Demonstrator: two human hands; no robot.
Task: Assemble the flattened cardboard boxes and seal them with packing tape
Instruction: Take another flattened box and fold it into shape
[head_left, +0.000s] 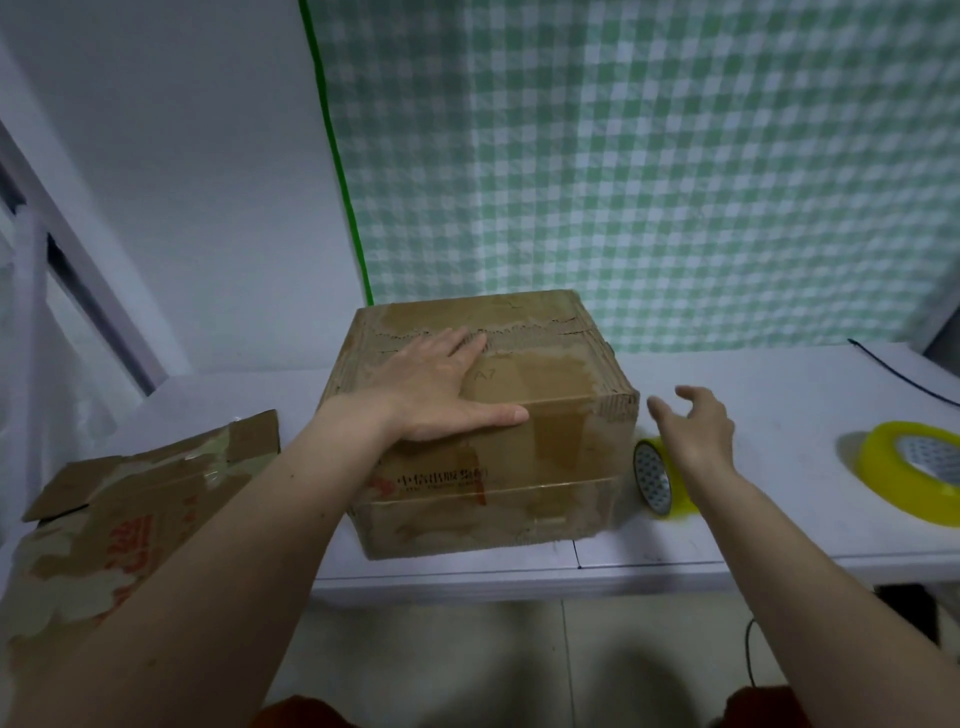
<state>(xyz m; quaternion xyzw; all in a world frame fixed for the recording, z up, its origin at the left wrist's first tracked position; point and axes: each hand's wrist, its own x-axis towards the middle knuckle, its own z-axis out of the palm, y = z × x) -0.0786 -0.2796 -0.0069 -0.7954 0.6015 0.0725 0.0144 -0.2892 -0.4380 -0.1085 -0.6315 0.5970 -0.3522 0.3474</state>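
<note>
Under the left hand, the cardboard box stands assembled, worn.

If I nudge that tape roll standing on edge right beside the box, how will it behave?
The small tape roll stands on its rim, so a nudge would probably set it rolling or tip it flat. The assembled box blocks one side. Its glossy yellow surface looks smooth, maybe slippery to pinch.

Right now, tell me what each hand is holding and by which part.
Nothing is gripped. The left hand presses flat on the top of the cardboard box; the right hand hovers open above the upright tape roll.
</note>
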